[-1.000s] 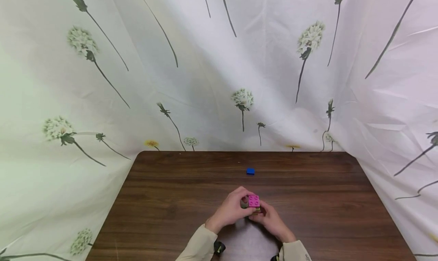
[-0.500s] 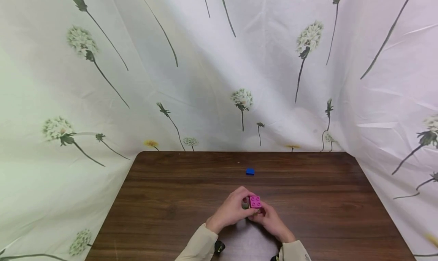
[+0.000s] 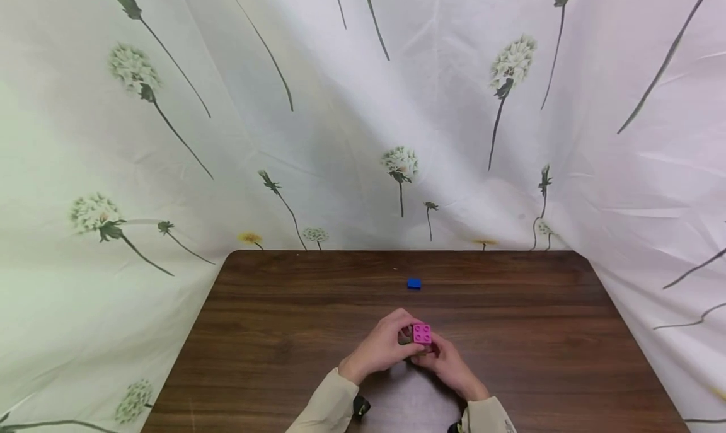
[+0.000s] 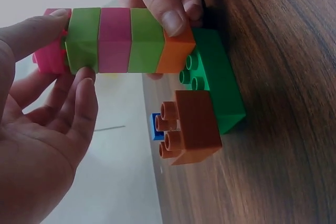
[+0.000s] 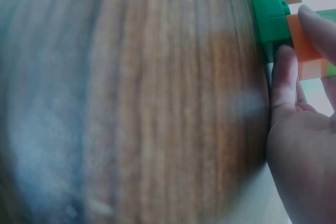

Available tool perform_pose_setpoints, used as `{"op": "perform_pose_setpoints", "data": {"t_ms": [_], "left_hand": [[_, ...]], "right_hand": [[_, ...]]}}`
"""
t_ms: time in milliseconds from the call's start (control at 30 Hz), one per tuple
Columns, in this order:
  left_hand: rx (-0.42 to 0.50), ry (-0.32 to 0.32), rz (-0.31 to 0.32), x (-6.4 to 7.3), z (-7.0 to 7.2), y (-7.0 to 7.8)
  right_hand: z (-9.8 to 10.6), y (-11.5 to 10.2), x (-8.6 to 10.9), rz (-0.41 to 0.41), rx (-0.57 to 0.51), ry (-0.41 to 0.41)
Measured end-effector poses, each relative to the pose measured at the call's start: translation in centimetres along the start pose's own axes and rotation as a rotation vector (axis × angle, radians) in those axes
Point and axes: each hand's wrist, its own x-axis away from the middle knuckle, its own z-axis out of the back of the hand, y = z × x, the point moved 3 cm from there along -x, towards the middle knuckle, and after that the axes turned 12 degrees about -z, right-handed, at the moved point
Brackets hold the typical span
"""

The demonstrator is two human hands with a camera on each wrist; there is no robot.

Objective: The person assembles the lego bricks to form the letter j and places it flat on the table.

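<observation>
A tower of toy building bricks stands on a long green brick [image 4: 218, 77]. From its base up it has an orange brick [image 4: 177, 51], a lime brick, a pink brick [image 4: 114, 40], another lime brick [image 4: 84, 38] and a bright pink top brick [image 3: 421, 333]. My left hand [image 3: 381, 345] pinches the top brick, its thumb on one side and fingertips reaching the lime brick below. The right hand [image 3: 452, 365] holds the tower low down, with its thumb [image 4: 173, 22] on the orange brick. A brown-orange brick [image 4: 197, 127] sits on the green brick's other end.
A small blue brick [image 3: 414, 283] lies alone on the dark wooden table [image 3: 283, 332], beyond the hands. Behind the table hangs a white cloth [image 3: 340, 168] with printed dandelions.
The bright pink top brick shifts slightly right and nearer, then back again. Both hands keep almost the same places and hold.
</observation>
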Motion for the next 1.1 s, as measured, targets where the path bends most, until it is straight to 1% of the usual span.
{"op": "perform_pose_setpoints", "data": {"t_ms": [133, 233, 333, 433, 533, 600, 700, 800, 1100], "left_hand": [[-0.018, -0.008, 0.024, 0.09, 0.12, -0.02], [-0.07, -0.027, 0.034, 0.14, 0.27, 0.08], [-0.138, -0.053, 0.02, 0.12, 0.45, 0.22], [-0.186, -0.074, 0.006, 0.08, 0.57, 0.28], [-0.219, -0.082, -0.005, 0.04, 0.56, 0.27], [-0.248, -0.085, -0.022, 0.0, 0.55, 0.29], [-0.314, -0.092, -0.058, -0.09, 0.53, 0.38], [-0.367, -0.098, -0.08, -0.09, 0.56, 0.49], [-0.421, -0.089, -0.069, 0.1, 0.59, 0.69]], "right_hand": [[-0.02, -0.2, 0.07, 0.002, -0.001, -0.001], [-0.04, -0.27, 0.11, 0.001, 0.003, -0.003], [-0.08, -0.25, 0.1, -0.003, 0.007, -0.004], [-0.14, -0.26, 0.06, -0.004, 0.003, -0.004], [-0.19, -0.25, 0.08, 0.0, -0.001, -0.001], [-0.21, -0.28, 0.13, 0.002, -0.003, -0.001], [-0.18, -0.32, 0.2, -0.002, -0.004, 0.001], [-0.15, -0.26, 0.19, -0.009, -0.002, 0.002], [-0.24, 0.04, 0.07, 0.003, -0.005, -0.003]]}}
